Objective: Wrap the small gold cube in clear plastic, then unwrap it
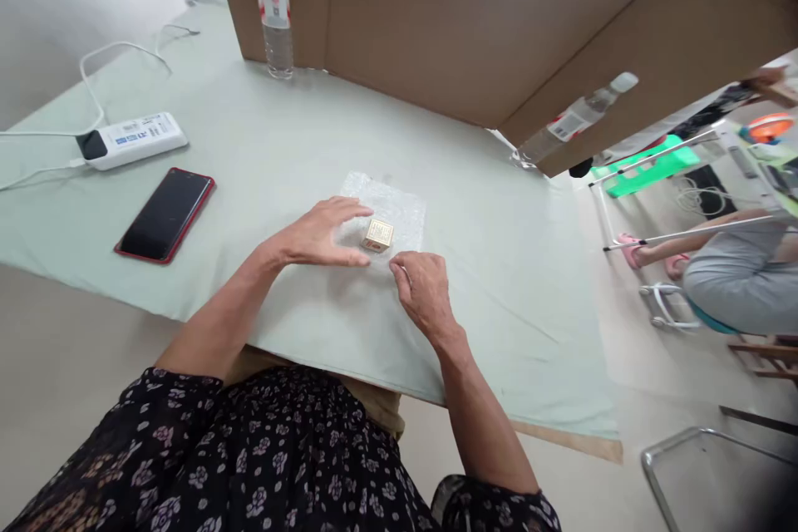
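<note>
A small gold-coloured box (377, 235) with printed text on top sits on a sheet of clear bubble wrap (408, 216) on the table. My left hand (324, 237) is open just left of the box, thumb and fingers spread apart around its near side without visibly gripping it. At the near right corner of the wrap, my right hand (424, 287) is closed, with thumb and forefinger pinched at the sheet's edge. The wrap's near edge is partly hidden by my fingers.
On the pale green tablecloth (205, 291) lie a red-cased phone (165, 214) and a white power strip (138, 139) with cables, both left. Two water bottles (274, 12) (570, 123) stand by a cardboard screen (411, 17) at the back. A seated person (741, 274) is at right.
</note>
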The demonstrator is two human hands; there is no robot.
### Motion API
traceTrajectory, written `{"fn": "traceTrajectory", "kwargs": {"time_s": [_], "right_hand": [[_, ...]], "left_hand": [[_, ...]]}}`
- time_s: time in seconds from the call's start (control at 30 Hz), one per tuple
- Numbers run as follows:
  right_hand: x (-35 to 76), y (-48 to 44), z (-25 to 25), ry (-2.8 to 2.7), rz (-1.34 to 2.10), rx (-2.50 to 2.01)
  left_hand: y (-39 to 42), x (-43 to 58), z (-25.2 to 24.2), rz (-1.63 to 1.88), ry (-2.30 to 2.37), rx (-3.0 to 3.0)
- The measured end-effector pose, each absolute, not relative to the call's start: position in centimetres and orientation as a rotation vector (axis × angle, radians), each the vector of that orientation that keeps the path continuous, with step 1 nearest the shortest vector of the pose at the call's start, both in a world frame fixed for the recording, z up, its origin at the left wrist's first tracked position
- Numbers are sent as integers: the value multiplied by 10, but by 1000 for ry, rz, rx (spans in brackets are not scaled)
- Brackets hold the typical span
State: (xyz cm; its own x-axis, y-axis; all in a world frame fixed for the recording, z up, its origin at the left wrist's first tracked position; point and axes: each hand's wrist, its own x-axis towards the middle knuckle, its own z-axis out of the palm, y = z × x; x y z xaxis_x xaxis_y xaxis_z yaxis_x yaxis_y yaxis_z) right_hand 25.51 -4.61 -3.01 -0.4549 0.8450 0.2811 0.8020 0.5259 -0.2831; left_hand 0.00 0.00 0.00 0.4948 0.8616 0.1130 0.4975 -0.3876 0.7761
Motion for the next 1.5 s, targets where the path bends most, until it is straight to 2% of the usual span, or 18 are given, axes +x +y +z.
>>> {"fn": "traceTrajectory", "kwargs": {"time_s": [0.1, 0.23, 0.53, 0.67, 0.97, 1.5], "right_hand": [[255, -36, -24, -2376, 159, -1351], [259, -24, -18, -2323, 173, -1355], [262, -10, -21, -2162, 352, -1280], [264, -3, -23, -2094, 438, -1314], [258, 28, -36, -1733, 1018, -1289], [247, 21, -50, -1588, 975, -1361]], "left_hand": [[2, 13, 7, 514, 1071, 2270], [3, 26, 1, 520, 1147, 2345], [3, 33, -18, 908, 1289, 1906], [3, 43, -21, 977, 1352, 1694], [9, 58, -39, 1097, 1453, 1418], [14, 60, -42, 1074, 1390, 1290]]}}
